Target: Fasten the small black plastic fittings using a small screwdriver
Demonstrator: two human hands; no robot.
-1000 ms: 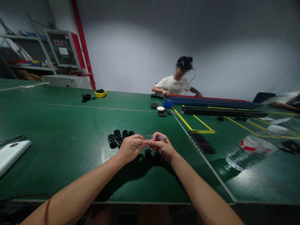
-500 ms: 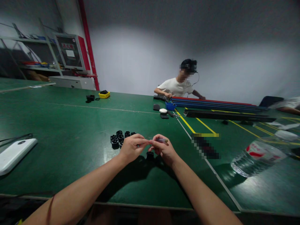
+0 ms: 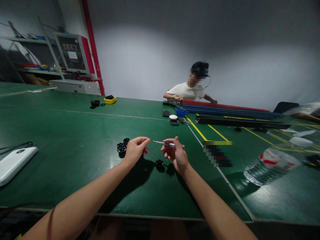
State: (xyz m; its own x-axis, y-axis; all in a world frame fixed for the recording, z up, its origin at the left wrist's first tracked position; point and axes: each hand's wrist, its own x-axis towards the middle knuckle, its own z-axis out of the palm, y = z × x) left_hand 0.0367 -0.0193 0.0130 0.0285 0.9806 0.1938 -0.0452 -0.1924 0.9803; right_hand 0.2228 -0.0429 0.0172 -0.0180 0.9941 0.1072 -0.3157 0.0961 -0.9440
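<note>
The right hand (image 3: 178, 156), right of a lone black part (image 3: 159, 164) on the desk (image 3: 75, 150), is clamped on a screwdriver (image 3: 170, 144). The left hand (image 3: 135, 150), left of that part, has fingertips together; whether they pinch anything, I cannot tell.

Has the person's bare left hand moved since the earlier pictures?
Yes, the left hand has moved left, now hiding more of the small black plastic parts clustered on the green table.
</note>
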